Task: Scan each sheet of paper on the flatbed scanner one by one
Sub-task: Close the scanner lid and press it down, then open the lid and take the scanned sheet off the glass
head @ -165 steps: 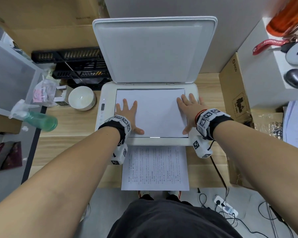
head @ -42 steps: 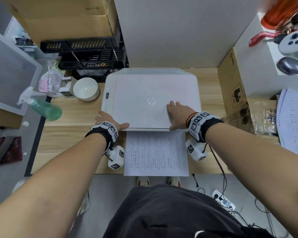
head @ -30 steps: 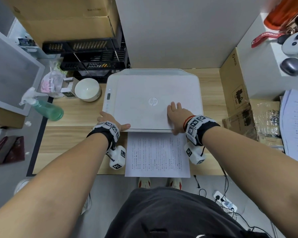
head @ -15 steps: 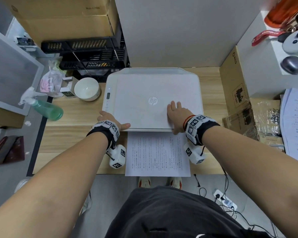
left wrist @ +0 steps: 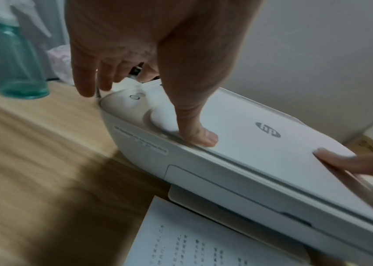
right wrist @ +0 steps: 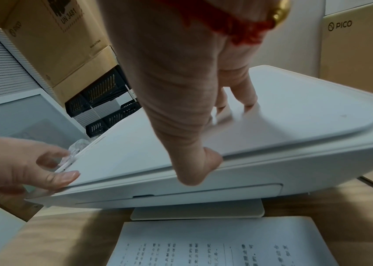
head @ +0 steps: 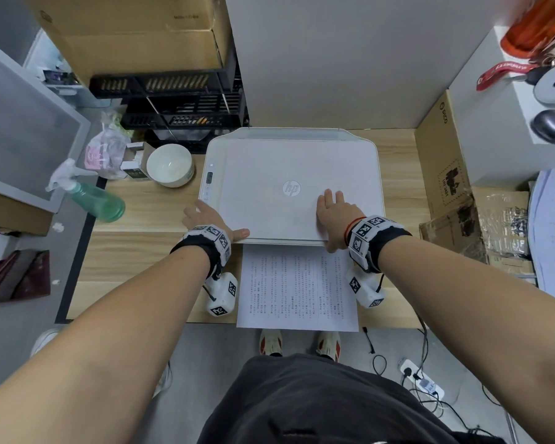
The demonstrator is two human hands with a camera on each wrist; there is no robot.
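The head view looks steeply down on the scanner (head: 290, 187); both wrist views face it close, from opposite front corners.

Both arms reach forward; the left hand (head: 205, 219) and right hand (head: 332, 216) lie flat, fingers straight, thumbs spread.

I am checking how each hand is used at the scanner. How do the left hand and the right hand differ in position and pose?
The left hand sits at the front left corner of the scanner, by its control strip; the right hand lies on the lid, right of the logo. The left hand's fingers hang off the side, while the right hand's fingers press flat on top. On both, the thumb meets the lid's front edge.
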